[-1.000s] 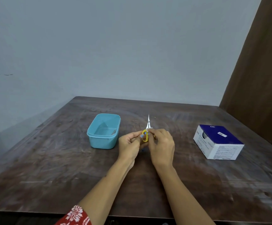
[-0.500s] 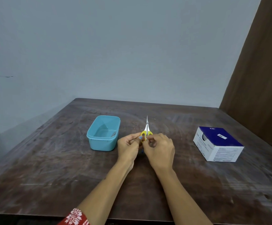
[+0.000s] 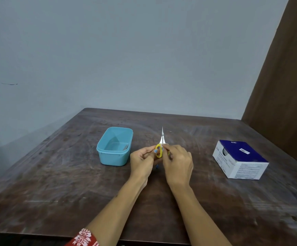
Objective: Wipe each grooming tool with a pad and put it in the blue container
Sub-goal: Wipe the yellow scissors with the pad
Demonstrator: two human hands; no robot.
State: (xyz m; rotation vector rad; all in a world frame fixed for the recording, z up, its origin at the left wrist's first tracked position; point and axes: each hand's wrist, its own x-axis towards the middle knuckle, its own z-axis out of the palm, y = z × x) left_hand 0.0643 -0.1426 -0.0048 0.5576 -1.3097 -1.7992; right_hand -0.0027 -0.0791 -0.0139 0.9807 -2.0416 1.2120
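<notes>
Small scissors [image 3: 161, 139] with yellow loop handles and thin pointed steel blades stand upright above the table's middle, tips pointing away from me. My left hand [image 3: 141, 161] pinches the yellow handle from the left. My right hand [image 3: 177, 162] pinches a small white pad [image 3: 165, 145] against the scissors at the base of the blades. The blue container [image 3: 114, 147] sits on the table just left of my left hand; a metal tool [image 3: 125, 148] lies inside along its right wall.
A blue and white cardboard box [image 3: 240, 159] sits at the right of the dark wooden table [image 3: 55, 174]. A brown panel [image 3: 286, 86] rises at the far right, and a grey wall stands behind the table.
The scissors have turned so the blades point straight up and away. My right hand's fingers shifted down from the blades toward the yellow handles with the pad.
</notes>
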